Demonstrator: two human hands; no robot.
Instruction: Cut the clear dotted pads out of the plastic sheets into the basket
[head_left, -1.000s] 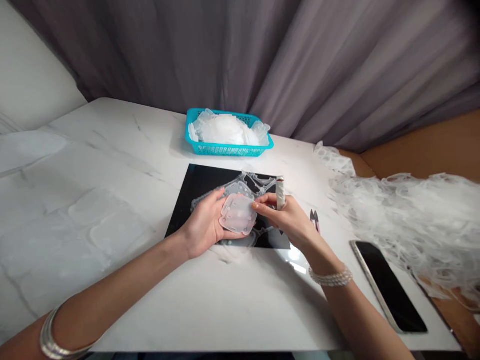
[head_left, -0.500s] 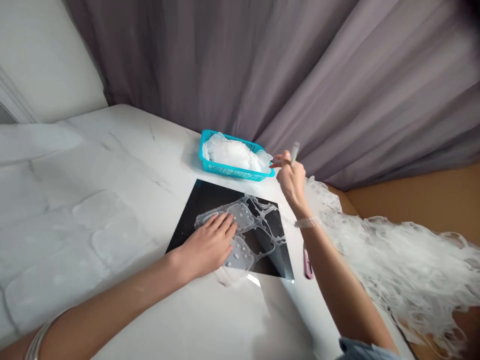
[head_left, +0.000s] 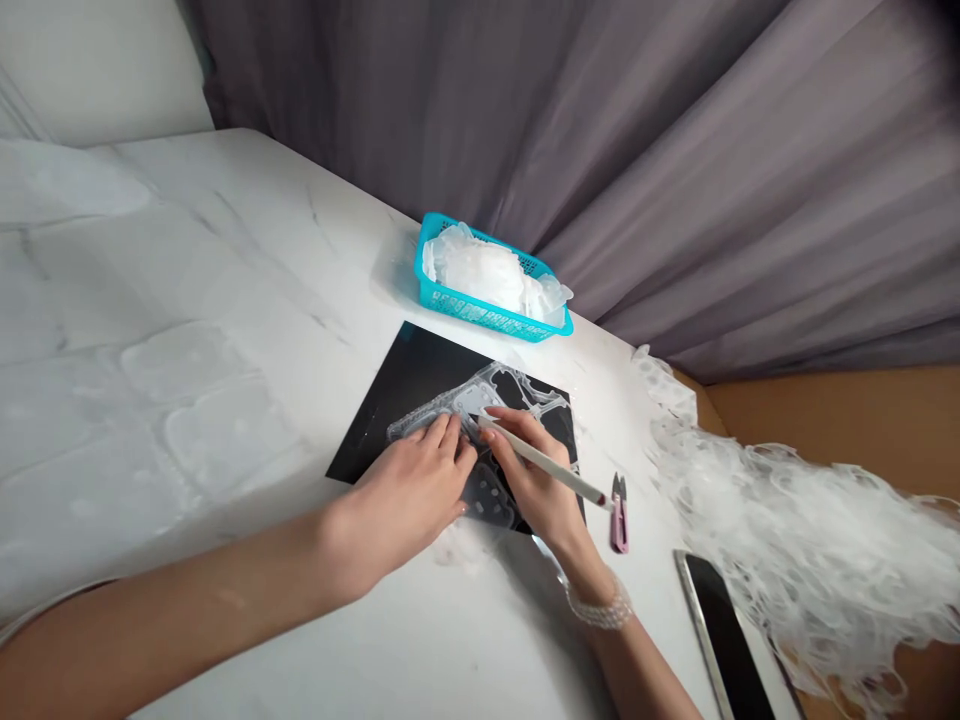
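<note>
My left hand lies with fingers stretched out on a clear, moulded silicone-like sheet, pressing it onto a black mat. In my right hand is a white pen-shaped tool, pinched between thumb and fingers. Its dark, pointed tip meets the sheet close to my left fingertips. The sheet has rounded panels with small raised bumps. On its right side is a web of thin frames with open holes. Both hands cover part of the sheet.
A blue basket of translucent white pieces stands behind the mat. To the right lie pink thread snips, a phone and a big heap of clear scrap rings. Translucent sheets cover the table's left part.
My right hand has come down from beside the basket to the sheet, bringing the tool's tip onto it. My left hand stays on the sheet. The view has shifted, showing the phone.
</note>
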